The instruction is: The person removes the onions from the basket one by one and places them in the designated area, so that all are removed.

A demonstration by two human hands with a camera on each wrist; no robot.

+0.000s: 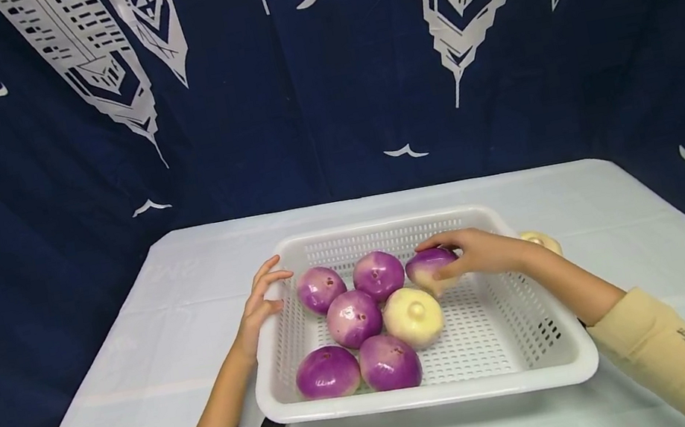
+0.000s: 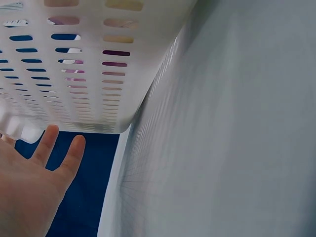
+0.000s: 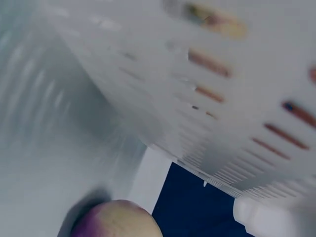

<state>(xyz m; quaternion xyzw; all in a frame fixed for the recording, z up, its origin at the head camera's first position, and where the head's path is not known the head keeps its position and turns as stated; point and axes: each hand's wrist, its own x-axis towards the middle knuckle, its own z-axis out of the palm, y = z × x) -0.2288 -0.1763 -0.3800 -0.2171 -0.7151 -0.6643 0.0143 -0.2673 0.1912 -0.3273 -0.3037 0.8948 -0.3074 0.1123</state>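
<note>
A white perforated plastic basket (image 1: pixel 514 383) holds several purple-and-cream turnips, among them a purple one (image 1: pixel 327 372) at the near left and one with its pale side up (image 1: pixel 413 316). My right hand (image 1: pixel 481 251) reaches over the basket's right side and grips a turnip (image 1: pixel 426 265) at the back of the group, thumb on the near side and fingers over the top. My left hand (image 1: pixel 258 312) is at the left rim, its spread fingertips right at the edge. In the left wrist view, the left hand's fingers (image 2: pixel 71 158) extend beside the basket's outer wall (image 2: pixel 89 98).
Outside the basket, behind the right forearm, another turnip (image 1: pixel 540 241) lies on the white tabletop (image 1: pixel 162 395); it also shows in the right wrist view as a turnip (image 3: pixel 121 221) on the table. A dark blue curtain (image 1: pixel 310 98) hangs behind the table.
</note>
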